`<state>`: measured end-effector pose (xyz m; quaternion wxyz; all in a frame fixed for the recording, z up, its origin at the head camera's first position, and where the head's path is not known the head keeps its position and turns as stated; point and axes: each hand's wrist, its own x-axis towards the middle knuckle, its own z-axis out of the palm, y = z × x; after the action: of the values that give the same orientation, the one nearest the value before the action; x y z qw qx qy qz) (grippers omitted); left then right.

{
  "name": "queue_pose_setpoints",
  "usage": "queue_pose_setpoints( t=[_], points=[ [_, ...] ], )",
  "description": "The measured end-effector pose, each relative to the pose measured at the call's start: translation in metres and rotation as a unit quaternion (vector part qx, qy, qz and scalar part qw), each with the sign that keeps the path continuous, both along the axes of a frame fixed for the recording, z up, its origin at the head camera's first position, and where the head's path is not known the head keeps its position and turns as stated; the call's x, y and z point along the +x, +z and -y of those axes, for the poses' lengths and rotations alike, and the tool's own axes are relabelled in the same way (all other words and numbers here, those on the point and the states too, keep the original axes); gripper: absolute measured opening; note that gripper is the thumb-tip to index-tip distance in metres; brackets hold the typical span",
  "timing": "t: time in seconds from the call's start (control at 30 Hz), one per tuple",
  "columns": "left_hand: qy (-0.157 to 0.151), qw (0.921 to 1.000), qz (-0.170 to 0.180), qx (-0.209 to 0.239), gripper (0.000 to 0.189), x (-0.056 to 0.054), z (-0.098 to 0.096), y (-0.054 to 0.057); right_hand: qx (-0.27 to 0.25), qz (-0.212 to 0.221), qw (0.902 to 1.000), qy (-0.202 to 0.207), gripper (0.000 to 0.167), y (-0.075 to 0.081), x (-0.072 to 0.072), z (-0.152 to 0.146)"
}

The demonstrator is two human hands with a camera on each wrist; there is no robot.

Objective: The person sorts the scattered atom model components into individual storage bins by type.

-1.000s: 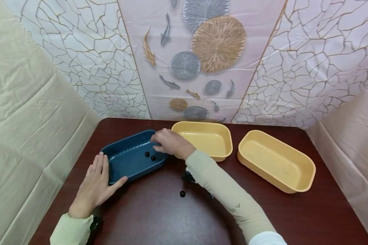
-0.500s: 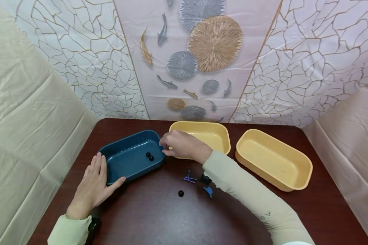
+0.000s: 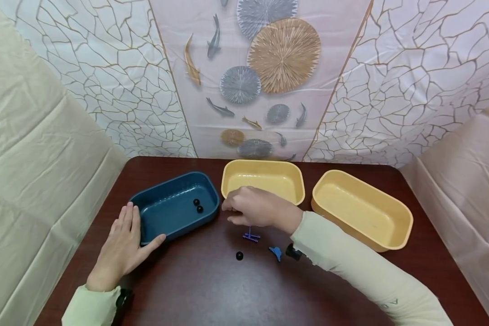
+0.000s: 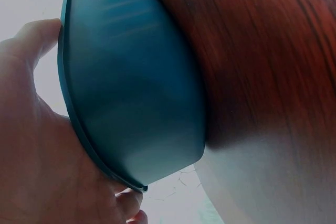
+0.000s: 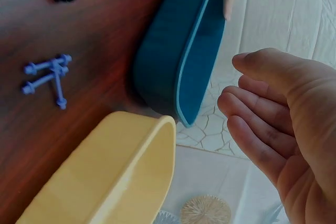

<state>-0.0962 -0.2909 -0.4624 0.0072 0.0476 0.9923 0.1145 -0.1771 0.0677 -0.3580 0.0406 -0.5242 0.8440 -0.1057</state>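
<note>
My left hand point(image 3: 120, 249) rests on the left end of a blue plastic bin point(image 3: 159, 224), fingers straight and thumb along the near rim. The left wrist view shows that hand against the bin's outer wall point(image 4: 136, 87). Two small black balls point(image 3: 199, 209) lie inside the bin. My right hand point(image 3: 261, 207) hovers in front of the middle yellow bin point(image 3: 265, 163), its fingers loosely bent with nothing between them in the right wrist view. Below it on the table are thin purple connector rods point(image 3: 251, 237), a black ball point(image 3: 239, 256) and a small blue piece point(image 3: 275, 252).
A second yellow bin point(image 3: 362, 237) stands angled at the right of the dark wooden table point(image 3: 212, 290). Behind the table hangs a patterned cloth point(image 3: 146, 81), and beige cloth point(image 3: 45, 158) closes off the left side.
My right hand has moved from over the blue bin's right end, right and toward me, uncovering the purple rods and blue piece. The two balls have shifted slightly; my left hand stays put.
</note>
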Motion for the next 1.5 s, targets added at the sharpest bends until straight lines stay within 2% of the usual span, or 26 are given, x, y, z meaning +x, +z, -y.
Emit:
queue_pose_setpoints(
  t=[0.23, 0.5, 1.03, 1.5],
  points=[
    [0.0, 1.0, 0.005, 0.004, 0.12, 0.0, 0.0, 0.001, 0.01, 0.016, 0.9998, 0.001, 0.027, -0.008, 0.017, -0.011],
    [0.001, 1.0, 0.003, 0.0, 0.12, 0.0, -0.001, 0.001, 0.035, -0.019, 0.9991, 0.015, 0.023, -0.026, 0.029, -0.02],
    [0.004, 0.9999, 0.003, 0.009, 0.12, 0.001, -0.002, 0.0, 0.026, 0.047, 0.9985, 0.005, 0.012, -0.072, 0.04, -0.032],
    [0.004, 0.9999, 0.008, 0.007, 0.121, 0.0, -0.001, -0.001, 0.015, 0.052, 0.9985, -0.006, 0.013, -0.103, 0.046, -0.028]
  ],
)
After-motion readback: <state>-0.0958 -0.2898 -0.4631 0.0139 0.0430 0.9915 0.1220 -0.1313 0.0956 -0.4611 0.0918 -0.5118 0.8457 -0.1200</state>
